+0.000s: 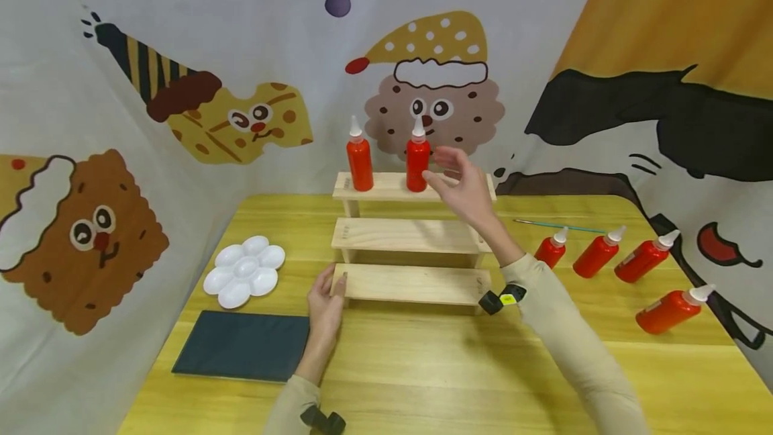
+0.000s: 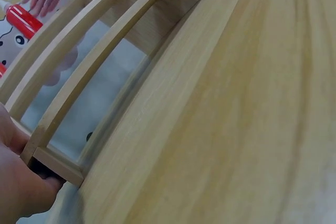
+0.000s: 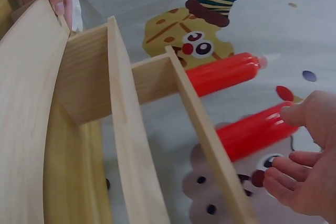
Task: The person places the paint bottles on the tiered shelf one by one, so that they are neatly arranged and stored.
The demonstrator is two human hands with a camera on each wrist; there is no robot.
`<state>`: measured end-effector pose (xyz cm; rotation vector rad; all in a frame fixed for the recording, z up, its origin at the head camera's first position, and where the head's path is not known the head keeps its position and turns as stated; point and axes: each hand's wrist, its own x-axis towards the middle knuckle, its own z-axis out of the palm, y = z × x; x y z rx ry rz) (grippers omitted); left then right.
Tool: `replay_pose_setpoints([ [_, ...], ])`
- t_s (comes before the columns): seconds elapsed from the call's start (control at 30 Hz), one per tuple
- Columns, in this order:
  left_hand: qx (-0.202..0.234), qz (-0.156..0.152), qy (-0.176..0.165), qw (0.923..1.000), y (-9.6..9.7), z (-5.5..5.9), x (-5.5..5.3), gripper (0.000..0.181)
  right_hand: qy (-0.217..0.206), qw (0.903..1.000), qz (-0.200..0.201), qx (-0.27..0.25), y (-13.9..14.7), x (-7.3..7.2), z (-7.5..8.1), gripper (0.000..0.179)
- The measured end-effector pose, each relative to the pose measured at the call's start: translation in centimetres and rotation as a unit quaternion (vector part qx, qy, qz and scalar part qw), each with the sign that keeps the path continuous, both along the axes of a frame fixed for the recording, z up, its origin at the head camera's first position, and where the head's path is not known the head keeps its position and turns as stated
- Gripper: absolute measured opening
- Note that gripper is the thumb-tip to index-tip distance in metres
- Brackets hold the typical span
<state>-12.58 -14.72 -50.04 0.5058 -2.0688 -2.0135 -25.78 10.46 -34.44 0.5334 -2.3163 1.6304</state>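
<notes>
A three-tier wooden step rack [image 1: 417, 285] stands mid-table. My left hand [image 1: 325, 311] grips the left end of its lowest step, thumb over the top; the left wrist view shows the fingers [image 2: 23, 182] around that end. Two red squeeze bottles with white nozzle caps stand upright on the top step: a left bottle [image 1: 360, 165] and a middle bottle [image 1: 417, 165]. Beside the middle bottle is my right hand [image 1: 465, 193], its fingers spread and loosely bent. Its thumb overlaps this bottle [image 3: 254, 132] in the right wrist view, while the other fingers are apart from it.
Several more red bottles [image 1: 643, 260] lean or lie on the table at right, near a thin teal brush [image 1: 561, 225]. A white flower-shaped palette [image 1: 245, 270] and a dark rectangular board [image 1: 244, 346] lie at left. Behind hangs a cartoon-printed cloth [image 1: 290, 19].
</notes>
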Motion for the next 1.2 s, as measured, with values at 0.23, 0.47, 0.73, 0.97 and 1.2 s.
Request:
replay_pose_setpoints([
  [0.23, 0.000, 0.000, 0.000, 1.0000, -0.2, 0.0, -0.1, 0.046, 0.049, 0.9972, -0.053, 0.019, 3.0, 1.5, 1.0, 0.050],
  [0.47, -0.004, 0.007, -0.002, 1.0000, -0.3, -0.1, 0.1, 0.045, 0.090, 0.9891, -0.110, 0.041, 6.7, 3.0, 2.1, 0.053],
  [0.73, -0.006, 0.008, -0.007, 0.9999, -0.3, 0.0, 0.2, 0.046, 0.087, 0.9773, -0.189, 0.038, 10.9, 4.9, 3.1, 0.058],
  [0.97, -0.002, 0.004, -0.007, 1.0000, -0.2, 0.0, 0.2, 0.046, 0.061, 0.9622, -0.264, 0.029, 14.8, 6.7, 3.9, 0.060],
  [1.2, 0.000, -0.002, -0.005, 1.0000, 0.0, 0.0, 0.1, 0.045, 0.044, 0.9409, -0.336, 0.013, 19.0, 8.8, 4.0, 0.059],
])
